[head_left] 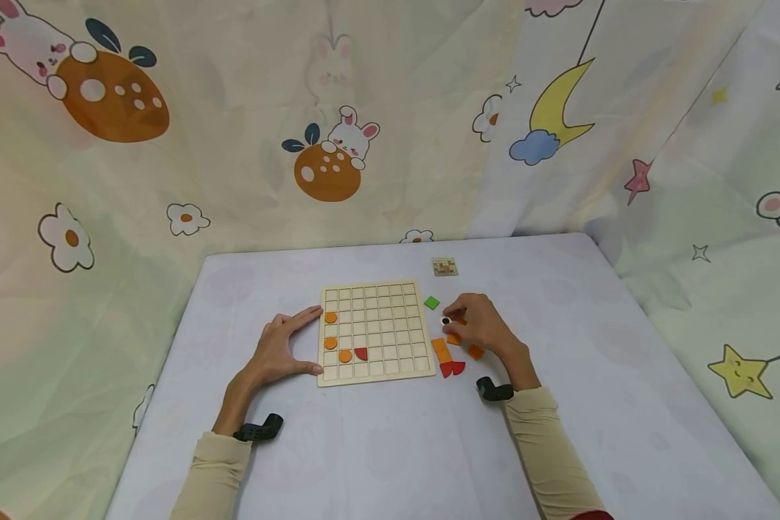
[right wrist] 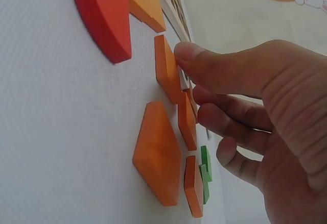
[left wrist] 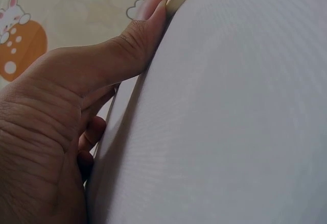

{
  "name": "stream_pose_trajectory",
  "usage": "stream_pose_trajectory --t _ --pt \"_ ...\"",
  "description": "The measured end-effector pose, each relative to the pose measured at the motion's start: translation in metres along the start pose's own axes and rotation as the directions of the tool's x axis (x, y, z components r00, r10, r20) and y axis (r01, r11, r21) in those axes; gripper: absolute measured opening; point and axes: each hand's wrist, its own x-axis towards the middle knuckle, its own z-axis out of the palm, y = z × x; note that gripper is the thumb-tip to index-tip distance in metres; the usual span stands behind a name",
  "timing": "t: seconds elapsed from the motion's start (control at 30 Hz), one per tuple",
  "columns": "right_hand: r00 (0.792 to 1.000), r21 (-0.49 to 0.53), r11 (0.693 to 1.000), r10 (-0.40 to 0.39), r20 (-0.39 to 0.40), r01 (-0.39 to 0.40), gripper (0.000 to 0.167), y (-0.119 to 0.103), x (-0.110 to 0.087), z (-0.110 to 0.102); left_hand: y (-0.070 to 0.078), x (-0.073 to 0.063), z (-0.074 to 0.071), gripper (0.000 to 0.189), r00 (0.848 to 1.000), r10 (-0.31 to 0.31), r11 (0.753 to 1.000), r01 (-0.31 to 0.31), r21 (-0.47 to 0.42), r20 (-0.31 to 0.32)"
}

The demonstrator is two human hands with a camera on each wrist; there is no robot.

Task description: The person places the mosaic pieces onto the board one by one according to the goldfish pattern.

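My left hand rests at the left side of a square wooden grid board. Its straight forefinger touches the edge higher up, the thumb the lower corner. The left wrist view shows the left thumb against the board's rim. On the grid lie several orange discs and a red quarter-round piece. Right of the board, my right hand pinches a small white round piece with a black centre between thumb and fingertips. Orange pieces lie on the table below that hand.
Beside the board's right edge are a green piece, an orange piece and red pieces. A small patterned card lies behind, on the white-covered table. A printed curtain hangs around the table.
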Motion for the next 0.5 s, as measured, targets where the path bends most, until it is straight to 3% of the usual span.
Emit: stream_pose_trajectory --t 0.23,0.5 --pt "1.0 -0.005 1.0 -0.01 0.014 0.01 0.021 -0.0009 0.0 -0.001 0.0002 -0.0004 0.0002 0.124 1.0 0.002 1.0 -0.002 0.009 -0.001" --pt "0.996 -0.028 0.998 0.053 0.066 -0.051 0.023 -0.0084 0.0044 -0.0028 0.0028 -0.0006 -0.0018 0.124 1.0 0.003 1.0 -0.003 -0.005 -0.002"
